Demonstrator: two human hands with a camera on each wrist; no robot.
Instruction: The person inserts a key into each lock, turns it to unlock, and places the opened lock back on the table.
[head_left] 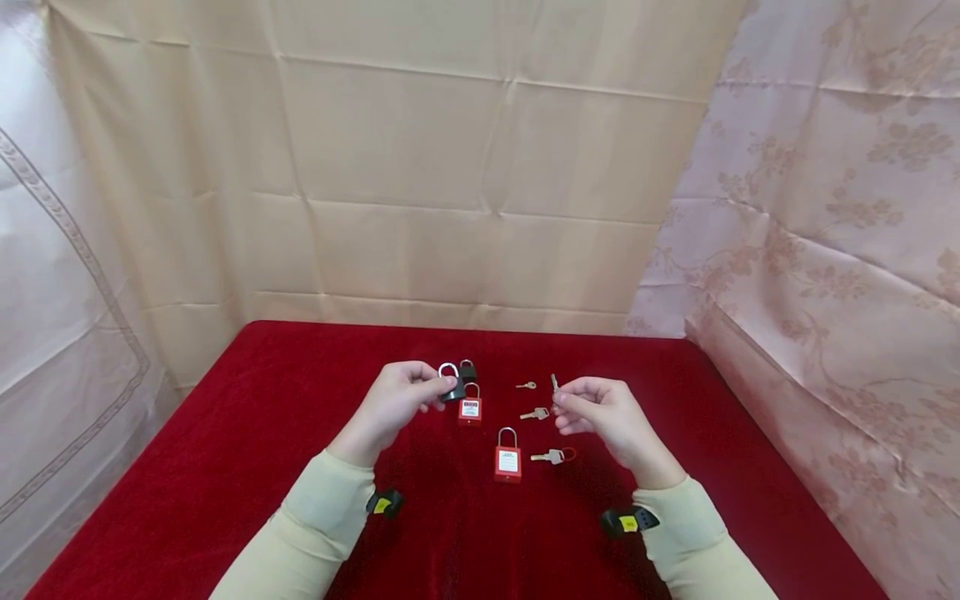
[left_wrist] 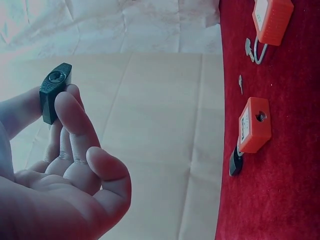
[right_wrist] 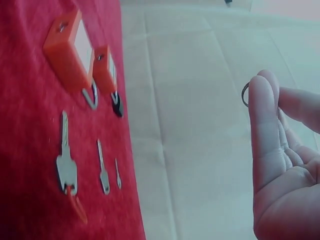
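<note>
The black padlock [head_left: 455, 390] is in the left hand [head_left: 402, 395], silver shackle [head_left: 447, 364] upward; the key [head_left: 554, 382] stands nearly upright in the right hand [head_left: 602, 410].

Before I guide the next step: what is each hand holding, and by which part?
Left hand: a black padlock, by its body. Right hand: a key, pinched at its lower end.

Soft, even light fills the head view (both wrist views look hazier, cooler-tinted).
</note>
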